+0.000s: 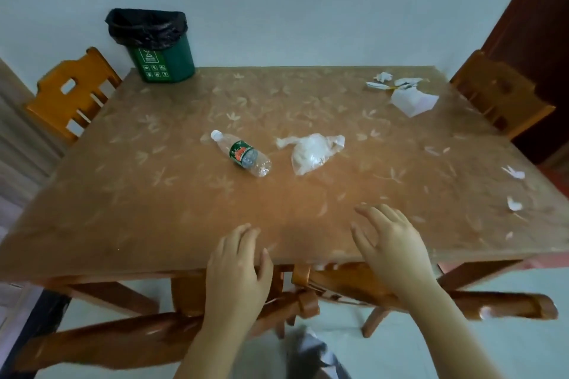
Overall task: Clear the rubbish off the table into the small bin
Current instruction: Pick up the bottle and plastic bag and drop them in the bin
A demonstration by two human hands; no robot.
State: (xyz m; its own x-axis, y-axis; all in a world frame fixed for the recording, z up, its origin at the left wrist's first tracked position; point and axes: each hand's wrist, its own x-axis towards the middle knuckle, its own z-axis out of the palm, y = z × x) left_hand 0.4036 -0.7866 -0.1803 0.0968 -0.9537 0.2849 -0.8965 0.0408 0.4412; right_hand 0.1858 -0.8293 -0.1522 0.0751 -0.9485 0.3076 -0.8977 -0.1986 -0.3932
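Note:
A small green bin point(163, 61) lined with a black bag stands at the far left corner of the brown table point(154, 194). An empty plastic bottle point(241, 153) with a green label lies on its side mid-table. Just right of it lies a crumpled clear plastic bag point(311, 152). White paper scraps and a folded tissue point(412, 100) sit at the far right corner. Small paper bits point(514, 203) lie near the right edge. My left hand point(235, 274) and my right hand point(391, 246) hover over the near edge, fingers apart, holding nothing.
Wooden chairs stand at the left point(70, 92) and right point(502, 92) sides, and a third chair's back point(308, 301) is tucked under the near edge below my hands. A pale wall runs behind the table, and a dark door point(535, 24) is at the right.

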